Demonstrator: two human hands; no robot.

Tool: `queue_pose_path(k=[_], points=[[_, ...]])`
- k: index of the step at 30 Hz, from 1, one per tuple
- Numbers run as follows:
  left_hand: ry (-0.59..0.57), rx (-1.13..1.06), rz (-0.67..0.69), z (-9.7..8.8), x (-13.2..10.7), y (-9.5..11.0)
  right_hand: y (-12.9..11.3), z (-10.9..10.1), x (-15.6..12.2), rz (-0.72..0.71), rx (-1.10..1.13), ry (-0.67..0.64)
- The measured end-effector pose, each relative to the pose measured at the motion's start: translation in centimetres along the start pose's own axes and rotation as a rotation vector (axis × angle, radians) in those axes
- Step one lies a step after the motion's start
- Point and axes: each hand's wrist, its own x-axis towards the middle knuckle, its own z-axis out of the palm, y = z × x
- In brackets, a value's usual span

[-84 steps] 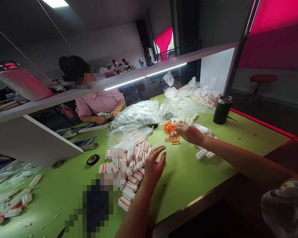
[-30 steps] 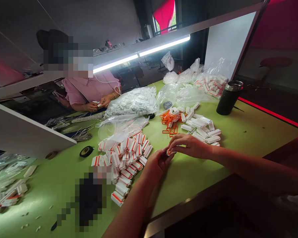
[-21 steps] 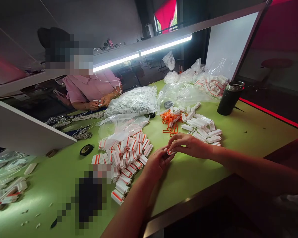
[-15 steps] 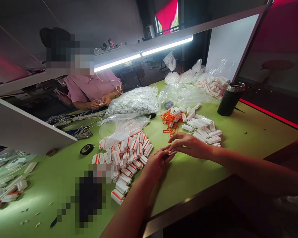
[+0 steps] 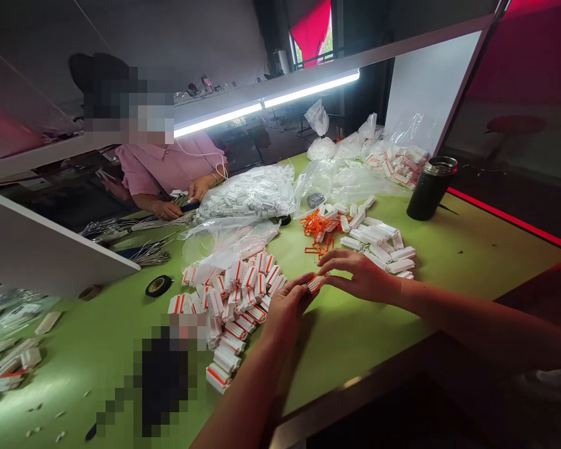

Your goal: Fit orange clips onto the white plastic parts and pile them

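Using the orange clip heap (image 5: 318, 227) as reference. Both my hands are working low over the green table (image 5: 378, 324), on the near side of that heap.

- My left hand (image 5: 285, 307) is coming in from near-left of the heap, grip pinching the left end of a small white connector (image 5: 316, 284) with an orange strip.
- My right hand (image 5: 362, 275) is sitting straight in front of the heap. Thumb and a lower finger are pinching the connector's right end, and the other fingers are fanning out above.
- The connector is sitting between the two grips, long axis running left-right, hand to hand. Neither hand is nearer, since both are touching it. I can't tell whether it's clearing the table.

Left of the heap, a striped pile (image 5: 234, 299) of similar pieces is lying just beside my left hand, with a tape roll (image 5: 158, 285) further left. Plain white housings (image 5: 378, 240) are butting up against the heap's right side. Clear bags (image 5: 252, 196) are lying behind it, and a black flask (image 5: 427, 187) is standing far right. Far left behind, a co-worker (image 5: 168, 168) in pink is handling wires (image 5: 135, 224).
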Motion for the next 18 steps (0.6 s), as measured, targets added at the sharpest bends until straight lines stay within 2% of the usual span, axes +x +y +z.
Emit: queue_pose_path(k=[2, 5, 8, 14, 18], points=[[0.009, 0.001, 0.031, 0.06, -0.08, 0.13, 0.0, 0.01, -0.01, 0.086, -0.047, 0.05], [0.007, 0.018, 0.085, 0.25, -0.38, 0.26, 0.09, 0.06, -0.09, 0.198, -0.139, 0.037], [0.002, 0.06, 0.132, 0.37, -0.67, 0.19, 0.14, 0.26, -0.18, 0.234, -0.19, -0.009], [0.005, 0.157, 0.171, 0.09, -0.47, -0.32, 0.07, 0.55, -0.21, 0.281, -0.217, -0.007], [0.016, 0.287, 0.248, 0.01, -0.44, -0.34, -0.14, 0.58, -0.15, 0.339, -0.189, -0.007]])
